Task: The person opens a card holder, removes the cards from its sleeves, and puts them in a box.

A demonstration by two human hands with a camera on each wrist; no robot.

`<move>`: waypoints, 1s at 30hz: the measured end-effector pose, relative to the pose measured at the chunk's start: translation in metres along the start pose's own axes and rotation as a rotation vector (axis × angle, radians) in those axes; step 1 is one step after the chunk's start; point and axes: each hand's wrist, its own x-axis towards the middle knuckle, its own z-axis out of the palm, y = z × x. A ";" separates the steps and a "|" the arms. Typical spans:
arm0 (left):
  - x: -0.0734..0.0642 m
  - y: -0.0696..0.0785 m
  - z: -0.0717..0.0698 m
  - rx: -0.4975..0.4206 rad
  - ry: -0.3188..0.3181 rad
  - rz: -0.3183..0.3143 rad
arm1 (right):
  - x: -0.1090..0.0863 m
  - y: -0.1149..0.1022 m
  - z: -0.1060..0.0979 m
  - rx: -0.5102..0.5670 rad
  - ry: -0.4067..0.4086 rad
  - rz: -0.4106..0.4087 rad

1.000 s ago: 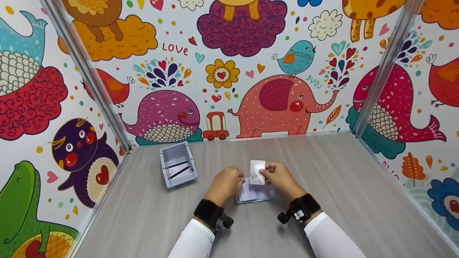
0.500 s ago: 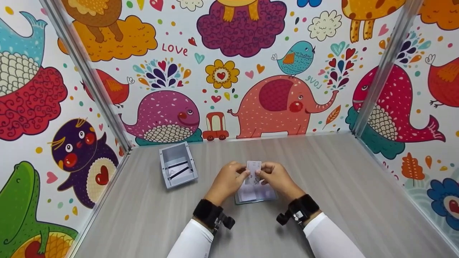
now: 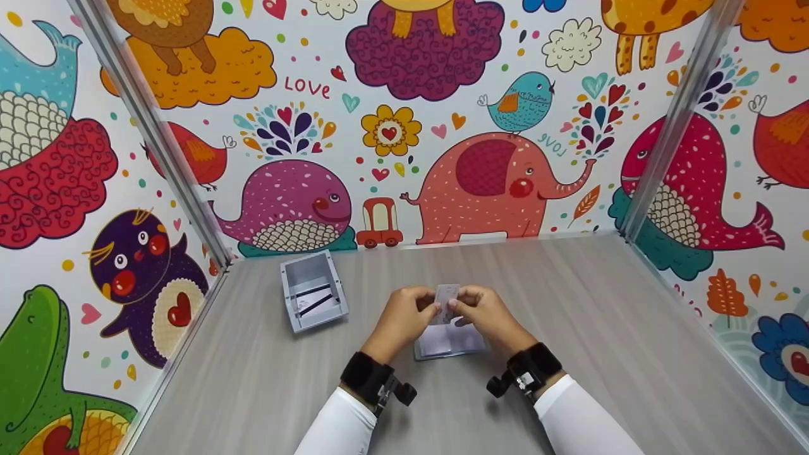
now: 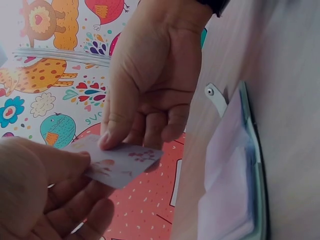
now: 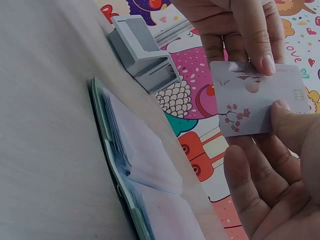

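A pale bank card (image 3: 447, 296) with a chip and a printed pink blossom branch (image 5: 235, 117) is held upright above the card holder, between both hands. My left hand (image 3: 406, 311) pinches one edge between thumb and fingers. On the opposite edge, my right hand (image 3: 486, 311) pinches it the same way; its thumb lies on the printed face in the right wrist view. Below them the card holder (image 3: 450, 342) lies spread on the table, with clear plastic sleeves (image 5: 145, 142) and a green cover (image 4: 260, 190). A white snap strap (image 4: 216, 98) sticks out from its far side.
At the back left stands a grey box (image 3: 289, 297) with an open top. Inside it lie a pale card and two black strips. The wood-grain table (image 3: 562, 284) meets printed cartoon wall panels at the back and sides. Each wrist wears a black strapped camera (image 3: 370, 377).
A second ago only the right hand held the card, while the left was at the card holder. The left hand has since taken the card's other edge, and the card has turned and shifted slightly left.
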 end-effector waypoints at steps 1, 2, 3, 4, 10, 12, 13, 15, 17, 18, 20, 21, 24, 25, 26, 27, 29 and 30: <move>0.000 0.000 0.000 0.005 0.002 0.000 | 0.000 0.000 0.000 0.007 -0.004 0.001; 0.000 0.001 0.000 0.010 0.004 -0.001 | 0.000 0.000 0.001 0.012 -0.009 0.003; 0.000 0.001 0.000 0.018 0.004 -0.001 | 0.000 0.000 0.001 0.015 -0.011 0.006; -0.001 0.001 0.000 0.027 0.006 0.001 | 0.000 -0.001 0.002 0.016 -0.011 0.009; -0.002 0.005 -0.002 0.088 0.007 0.011 | -0.001 -0.002 0.002 0.008 -0.013 0.022; -0.002 0.006 -0.003 0.093 0.005 0.006 | -0.001 -0.002 0.002 0.010 -0.011 0.024; -0.002 0.007 -0.003 0.094 0.004 0.001 | -0.001 -0.002 0.002 0.011 -0.011 0.025; -0.002 0.008 -0.003 0.101 0.003 -0.005 | -0.001 -0.001 0.001 0.009 -0.008 0.025; -0.003 0.009 -0.004 0.116 0.002 -0.003 | -0.002 -0.001 0.001 0.000 -0.005 0.021; -0.003 0.010 -0.004 0.131 0.003 0.003 | -0.001 0.000 0.001 -0.007 -0.004 0.017; -0.003 0.012 -0.004 0.163 0.007 0.012 | -0.001 0.000 0.001 -0.017 0.002 0.013; -0.003 0.013 -0.005 0.177 0.012 0.015 | -0.001 0.000 0.000 -0.021 0.003 0.012; -0.003 0.012 -0.008 0.218 0.050 0.021 | 0.000 0.001 0.000 -0.036 -0.001 0.013; -0.003 0.011 -0.010 0.229 0.069 0.020 | 0.001 0.001 0.000 -0.044 -0.002 0.014; -0.003 0.011 -0.012 0.242 0.091 0.020 | 0.001 0.002 -0.001 -0.054 -0.004 0.016; -0.002 0.009 -0.015 0.260 0.118 0.026 | 0.001 0.002 -0.001 -0.068 -0.009 0.015; -0.002 0.007 -0.021 0.313 0.178 0.040 | 0.001 0.003 -0.002 -0.102 -0.012 0.019; -0.002 0.006 -0.025 0.341 0.206 0.043 | 0.001 0.003 -0.002 -0.122 -0.015 0.024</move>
